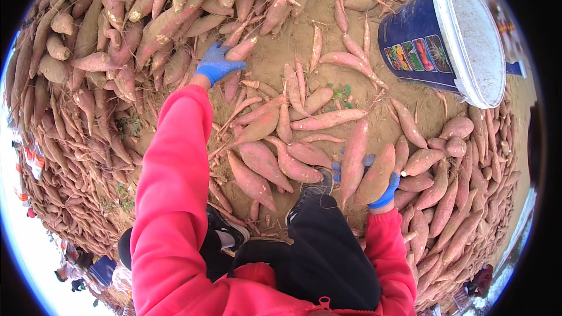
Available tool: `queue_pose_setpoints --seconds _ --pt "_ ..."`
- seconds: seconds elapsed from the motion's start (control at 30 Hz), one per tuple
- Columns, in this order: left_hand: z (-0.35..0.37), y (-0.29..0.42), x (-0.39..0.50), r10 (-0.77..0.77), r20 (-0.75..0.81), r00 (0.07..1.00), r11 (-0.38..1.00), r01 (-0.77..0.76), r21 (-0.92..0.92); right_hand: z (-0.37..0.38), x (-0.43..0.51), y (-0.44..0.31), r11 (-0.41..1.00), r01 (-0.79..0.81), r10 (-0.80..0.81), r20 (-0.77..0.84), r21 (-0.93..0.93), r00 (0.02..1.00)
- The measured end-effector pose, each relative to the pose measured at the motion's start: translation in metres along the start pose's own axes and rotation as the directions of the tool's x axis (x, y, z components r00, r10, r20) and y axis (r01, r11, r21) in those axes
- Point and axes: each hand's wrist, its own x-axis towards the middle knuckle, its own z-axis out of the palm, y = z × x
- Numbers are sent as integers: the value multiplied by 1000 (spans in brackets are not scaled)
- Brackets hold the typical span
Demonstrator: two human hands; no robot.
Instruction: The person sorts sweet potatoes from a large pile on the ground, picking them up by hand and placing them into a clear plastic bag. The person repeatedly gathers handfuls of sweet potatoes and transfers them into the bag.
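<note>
My left hand [217,63], in a blue knit glove, reaches forward to the near edge of a big heap of sweet potatoes [171,26]. Its fingers lie around a pinkish sweet potato [242,49]. On the right, my right hand [382,184], gloved in blue too, holds two large sweet potatoes from below, a red one [354,158] and a browner one [378,175], side by side; they hide most of the palm. Between the hands, loose sweet potatoes [263,162] of several sizes lie on sandy soil [281,48].
A dark blue bucket [412,39] with a white rim stands at the upper right, bearing printed vegetable pictures. Another pile of sweet potatoes [443,210] spreads along the right. My shoes [314,191] are close to the loose roots. Other people [66,272] are at the far lower left.
</note>
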Motion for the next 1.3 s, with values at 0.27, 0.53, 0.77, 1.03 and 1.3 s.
queue_pose_setpoints --seconds 0.27,0.53,0.77,1.03,1.3 --pt "43 31 -125 104 274 956 -303 293 -907 23 92 2 979 -31 -2 164 203 987" --pt "95 124 -210 10 237 972 -363 224 -905 72 105 38 962 -147 163 57 -228 985" --pt "60 164 -322 -29 -81 996 -72 -83 -994 145 58 27 777 84 106 261 -624 959" --pt "-52 177 -455 -179 -696 696 522 -532 -667 361 -13 29 626 313 254 567 -714 784" --pt "-108 122 -676 -357 -901 245 626 -654 -426 534 -86 186 591 449 578 740 -670 344"
